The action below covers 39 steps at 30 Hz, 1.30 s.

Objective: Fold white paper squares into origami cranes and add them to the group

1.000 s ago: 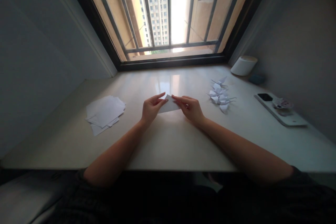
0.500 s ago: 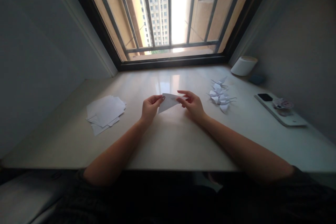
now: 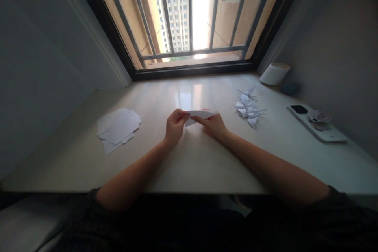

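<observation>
Here, the fingers (image 3: 183,117) of the left hand (image 3: 175,126) pinch one end of a folded white paper (image 3: 202,114). The right hand (image 3: 215,125) grips the other end, apparently so that the sheet is held flat, just clear of the table (image 3: 191,161) and over its middle. Both wrists sit low, with the forearms converging from the near edge. A loose stack of sheets (image 3: 118,128) lies toward the left edge. Folded paper figures (image 3: 248,107) lie toward the right edge, and a phone (image 3: 315,128) lies nearer that edge.

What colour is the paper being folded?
Plain white: the folded paper shows best in the head view.
</observation>
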Each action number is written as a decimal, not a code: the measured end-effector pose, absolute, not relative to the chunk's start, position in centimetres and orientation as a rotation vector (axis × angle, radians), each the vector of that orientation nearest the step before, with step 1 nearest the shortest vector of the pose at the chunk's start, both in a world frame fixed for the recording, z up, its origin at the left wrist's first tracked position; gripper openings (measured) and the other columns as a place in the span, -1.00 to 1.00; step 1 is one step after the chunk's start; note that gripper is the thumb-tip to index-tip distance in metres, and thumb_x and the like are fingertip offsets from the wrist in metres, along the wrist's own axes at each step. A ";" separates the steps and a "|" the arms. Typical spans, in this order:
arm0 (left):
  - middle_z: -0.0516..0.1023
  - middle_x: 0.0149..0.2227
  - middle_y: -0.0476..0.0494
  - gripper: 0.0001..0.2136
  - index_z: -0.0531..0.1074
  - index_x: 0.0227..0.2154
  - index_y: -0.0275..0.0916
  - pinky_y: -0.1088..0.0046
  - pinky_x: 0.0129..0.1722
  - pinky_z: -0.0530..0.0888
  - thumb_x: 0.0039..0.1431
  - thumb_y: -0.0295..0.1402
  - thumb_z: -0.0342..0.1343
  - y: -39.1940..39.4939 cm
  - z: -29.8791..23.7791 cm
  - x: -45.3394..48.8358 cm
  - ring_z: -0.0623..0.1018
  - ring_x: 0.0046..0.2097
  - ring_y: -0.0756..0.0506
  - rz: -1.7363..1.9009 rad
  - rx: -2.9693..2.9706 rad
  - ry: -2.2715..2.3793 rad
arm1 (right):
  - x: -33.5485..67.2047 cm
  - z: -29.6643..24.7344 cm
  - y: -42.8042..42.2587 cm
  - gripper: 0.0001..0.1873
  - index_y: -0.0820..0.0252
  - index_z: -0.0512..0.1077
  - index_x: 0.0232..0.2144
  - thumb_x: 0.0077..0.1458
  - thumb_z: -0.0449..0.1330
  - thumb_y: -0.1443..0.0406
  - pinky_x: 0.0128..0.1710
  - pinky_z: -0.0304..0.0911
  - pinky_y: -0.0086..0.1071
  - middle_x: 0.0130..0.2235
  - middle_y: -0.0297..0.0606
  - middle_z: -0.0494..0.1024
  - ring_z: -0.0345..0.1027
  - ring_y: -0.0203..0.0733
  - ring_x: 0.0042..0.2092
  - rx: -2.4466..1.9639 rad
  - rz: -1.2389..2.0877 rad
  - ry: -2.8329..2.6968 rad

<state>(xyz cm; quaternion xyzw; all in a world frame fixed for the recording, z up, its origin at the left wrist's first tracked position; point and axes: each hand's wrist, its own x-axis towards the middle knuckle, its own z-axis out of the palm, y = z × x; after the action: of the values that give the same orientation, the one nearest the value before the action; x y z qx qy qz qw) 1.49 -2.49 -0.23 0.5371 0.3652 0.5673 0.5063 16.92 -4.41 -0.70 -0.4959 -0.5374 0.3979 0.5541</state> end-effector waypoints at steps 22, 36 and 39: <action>0.30 -0.53 0.05 -0.73 0.27 -0.53 -0.24 0.54 -0.42 0.27 0.04 -0.23 0.23 -2.1 -0.2 0.9 0.30 -0.46 0.05 1.482 1.415 0.928 | 17.4 -1.0 -4.1 -0.58 0.17 0.50 -0.64 -0.16 0.33 -0.06 -0.50 0.07 -0.38 -0.59 -0.33 0.48 0.18 -0.33 -0.54 -1.288 0.704 -1.405; 0.36 -0.49 0.02 -0.80 0.30 -0.49 -0.23 0.52 -0.34 0.35 0.13 -0.27 0.15 -2.7 -0.3 0.9 0.38 -0.40 0.03 1.505 1.616 1.012 | 17.4 -1.8 -4.0 -0.67 0.16 0.58 -0.56 -0.21 0.38 0.02 -0.49 0.16 -0.37 -0.56 -0.33 0.54 0.39 -0.18 -0.45 -1.222 0.874 -1.409; 0.36 -0.50 0.02 -0.79 0.31 -0.50 -0.23 0.52 -0.36 0.35 0.11 -0.25 0.17 -2.3 -0.6 0.8 0.39 -0.41 0.02 1.505 1.569 1.022 | 17.5 -1.7 -3.9 -0.70 0.14 0.60 -0.51 -0.14 0.35 0.03 -0.43 0.23 -0.35 -0.47 -0.29 0.61 0.45 -0.12 -0.38 -1.161 0.895 -1.452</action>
<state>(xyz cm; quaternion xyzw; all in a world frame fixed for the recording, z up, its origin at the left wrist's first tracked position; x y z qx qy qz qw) 0.82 -2.34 -0.59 0.6088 0.3968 0.5843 0.3612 17.48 -3.89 -1.74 -0.4828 -0.6040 0.3721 0.5135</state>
